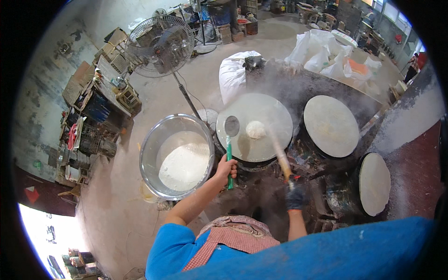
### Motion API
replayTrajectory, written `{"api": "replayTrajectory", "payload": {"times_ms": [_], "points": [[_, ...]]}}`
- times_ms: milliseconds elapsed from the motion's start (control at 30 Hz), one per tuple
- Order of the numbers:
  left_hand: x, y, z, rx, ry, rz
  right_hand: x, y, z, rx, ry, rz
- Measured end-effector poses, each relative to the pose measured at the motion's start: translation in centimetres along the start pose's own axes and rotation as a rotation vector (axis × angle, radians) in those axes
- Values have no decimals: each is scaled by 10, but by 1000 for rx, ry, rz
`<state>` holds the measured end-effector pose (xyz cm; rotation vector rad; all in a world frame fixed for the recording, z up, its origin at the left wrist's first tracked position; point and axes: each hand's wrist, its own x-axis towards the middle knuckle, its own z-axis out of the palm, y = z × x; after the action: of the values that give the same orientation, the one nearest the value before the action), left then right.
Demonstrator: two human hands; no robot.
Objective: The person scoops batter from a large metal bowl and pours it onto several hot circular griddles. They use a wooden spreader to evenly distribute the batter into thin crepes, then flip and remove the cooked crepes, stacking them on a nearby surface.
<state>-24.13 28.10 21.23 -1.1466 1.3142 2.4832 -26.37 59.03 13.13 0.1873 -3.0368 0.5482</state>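
My bare left hand (226,170) is wrapped round the green handle of a ladle (232,126), whose round grey bowl hangs over the left part of a steaming round griddle (275,112). A pale layer covers this griddle, and a white lump of batter (255,129) sits near its middle. In a dark glove, my right hand (296,196) grips a wooden-handled tool (283,161). Motion smears its pale far end, which reaches toward the lump, so its kind is unclear. Left of the griddle stands a large metal basin (144,161) holding white batter (184,165).
Two more round griddles (331,126) (374,184) with pale layers stand to the right. A standing fan (159,45) rises behind the basin. Beyond the griddles are a white sack (232,74) and several plastic bags (322,49). Cluttered shelving (95,112) lines the left wall.
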Motion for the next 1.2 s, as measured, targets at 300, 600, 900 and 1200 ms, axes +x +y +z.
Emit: {"api": "replayTrajectory", "payload": {"times_ms": [300, 600, 900, 1200], "points": [[-68, 0, -72, -160, -328, -149, -81, -58, -4, 158, 281, -149], [-98, -3, -120, -607, -493, -650, -70, -83, -2, -58, 432, -164], [-103, -2, -134, -302, -480, -708, -87, -38, -28, -13, 190, 581], [-92, -72, -63, -102, -547, -1110, -268, 88, -36, 419, 284, 936]]}}
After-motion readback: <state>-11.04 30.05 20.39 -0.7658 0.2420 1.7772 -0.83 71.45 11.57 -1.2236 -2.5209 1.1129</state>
